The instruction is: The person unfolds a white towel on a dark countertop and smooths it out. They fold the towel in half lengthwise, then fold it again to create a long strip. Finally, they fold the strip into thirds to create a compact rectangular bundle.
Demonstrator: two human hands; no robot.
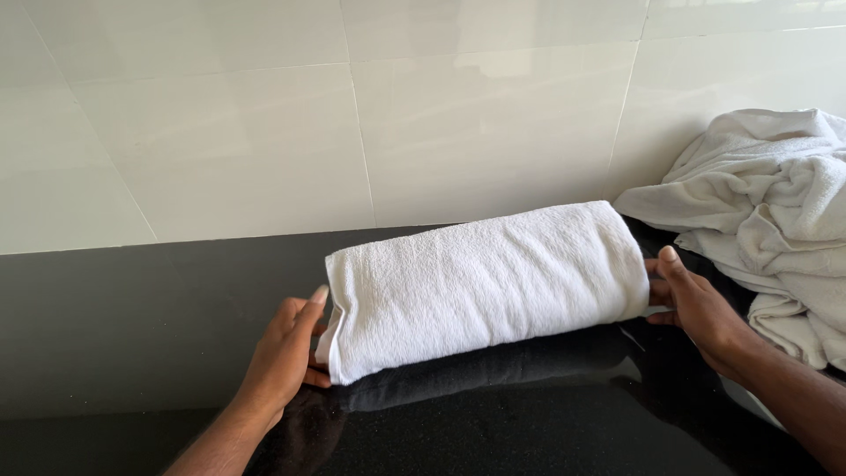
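Observation:
A white towel [485,282], folded into a thick roll, lies across the glossy black countertop [132,326], slanting up toward the right. My left hand [286,353] grips its left end, thumb on top and fingers tucked under the edge. My right hand [696,304] presses against its right end, with the thumb raised and the fingers partly hidden behind the towel.
A heap of crumpled white towels [775,220] lies at the right, close to my right hand. A white tiled wall [352,123] rises directly behind the counter.

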